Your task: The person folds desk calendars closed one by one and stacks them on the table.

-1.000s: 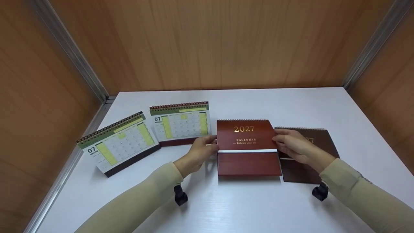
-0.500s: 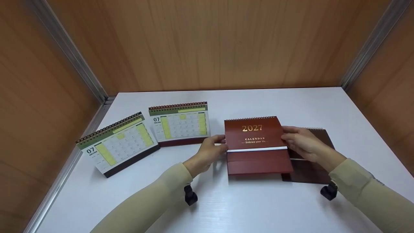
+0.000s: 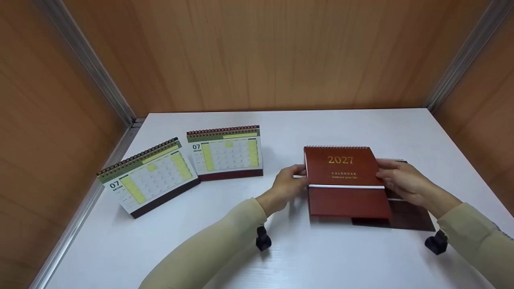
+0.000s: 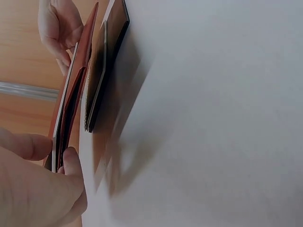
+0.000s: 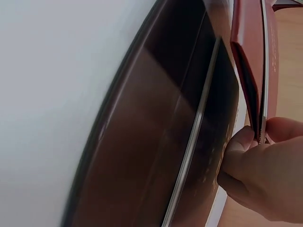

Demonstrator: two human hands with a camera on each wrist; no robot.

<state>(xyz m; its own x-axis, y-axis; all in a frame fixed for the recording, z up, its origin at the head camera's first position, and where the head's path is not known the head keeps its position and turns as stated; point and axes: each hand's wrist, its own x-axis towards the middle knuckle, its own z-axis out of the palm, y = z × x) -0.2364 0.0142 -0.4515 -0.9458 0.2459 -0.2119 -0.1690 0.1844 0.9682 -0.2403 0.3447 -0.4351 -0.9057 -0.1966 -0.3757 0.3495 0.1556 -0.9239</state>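
Note:
A red 2027 desk calendar [image 3: 341,166], folded flat, is held level above the table by both hands. My left hand [image 3: 286,185] pinches its left edge, thumb on one side and fingers on the other, as the left wrist view shows. On the opposite edge my right hand [image 3: 409,185] pinches it the same way; in the right wrist view the fingers [image 5: 281,128] close on the cover and pages. Under it lies a dark brown calendar [image 3: 411,214], flat on the table and partly covered by the red one and the right hand. A gap shows between the two calendars in the left wrist view.
Two calendars stand propped up on the left, both turned to a 07 page: one with a black base [image 3: 148,176], angled, and one with a dark red base [image 3: 225,154]. The white table [image 3: 225,249] meets wooden panels [image 3: 277,56] behind and at the sides.
Both hands have carried the red calendar rightward, from beside the brown one to over its left part. The two standing calendars have stayed put.

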